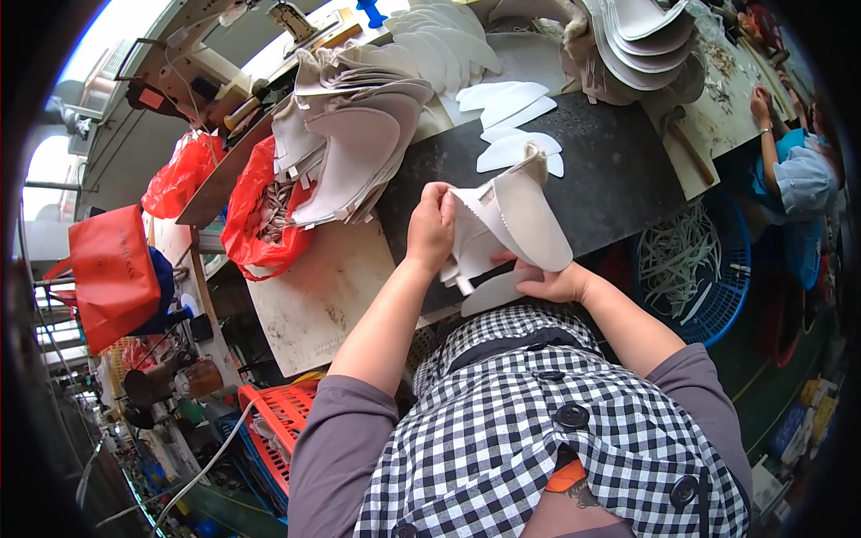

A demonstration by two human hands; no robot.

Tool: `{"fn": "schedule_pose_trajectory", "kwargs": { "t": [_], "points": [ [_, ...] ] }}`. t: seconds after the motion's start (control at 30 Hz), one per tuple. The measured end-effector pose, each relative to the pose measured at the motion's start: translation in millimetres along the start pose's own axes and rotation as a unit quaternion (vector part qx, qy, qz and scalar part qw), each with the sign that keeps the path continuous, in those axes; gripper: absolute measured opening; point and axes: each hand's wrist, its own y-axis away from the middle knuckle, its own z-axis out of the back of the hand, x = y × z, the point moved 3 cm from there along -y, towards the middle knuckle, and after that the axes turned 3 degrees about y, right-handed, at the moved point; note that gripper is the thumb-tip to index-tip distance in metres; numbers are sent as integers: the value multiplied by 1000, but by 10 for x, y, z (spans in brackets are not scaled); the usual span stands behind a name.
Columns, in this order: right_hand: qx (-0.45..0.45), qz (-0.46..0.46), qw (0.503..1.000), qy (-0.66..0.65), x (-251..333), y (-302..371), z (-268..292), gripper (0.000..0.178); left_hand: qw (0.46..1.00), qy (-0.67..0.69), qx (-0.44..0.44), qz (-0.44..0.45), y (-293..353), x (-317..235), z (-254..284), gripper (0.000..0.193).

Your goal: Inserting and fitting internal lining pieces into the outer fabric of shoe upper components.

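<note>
Left hand (pixel 432 224) closed on the upper left edge of a pale beige curved shoe-upper piece of stiff sheet material (pixel 516 224), fingers curled over its notched rim. Right hand (pixel 549 283) grips the same piece from below, thumb on its lower edge. The piece is held up in the air, just above the near edge of the dark-topped table (pixel 610 179), close to the person's chest.

On the table behind it: a small fan of flat white crescent-shaped cut pieces (pixel 511 125). To the left, a tall leaning stack of beige shoe-upper pieces (pixel 359 152), touching a red plastic bag (pixel 260 215) stuffed with offcuts. A light scuffed wooden board (pixel 318 300) lies at the table's left end.

Right of the table, a blue plastic basket holding pale strips (pixel 695 269). Lower left, an orange-red plastic crate (pixel 278 430). Far right, another person's arm in a light blue sleeve (pixel 798 175).
</note>
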Motion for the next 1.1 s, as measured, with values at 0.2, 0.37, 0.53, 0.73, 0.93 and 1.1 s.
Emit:
{"fn": "schedule_pose_trajectory", "kwargs": {
  "t": [0.2,0.37,0.53,0.73,0.93,1.1],
  "points": [
    [-165,32,981,-99,-139,-31,209,42,927,-343,129,-83,586,-165,-64,55],
    [-157,56,984,-70,21,-243,158,45,940,-307,5,-151,683,348,-316,46],
    [-162,116,965,-173,244,-507,-31,31,951,-287,-25,-115,762,448,-358,54],
    [-165,39,984,62,19,-489,268,64,965,-219,-55,-134,854,403,-182,52],
    [-181,27,964,191,10,-479,273,87,995,67,-48,53,764,373,-23,33],
    [-188,-27,959,211,-41,-527,299,87,984,169,12,62,703,535,55,33]
  ]
}}
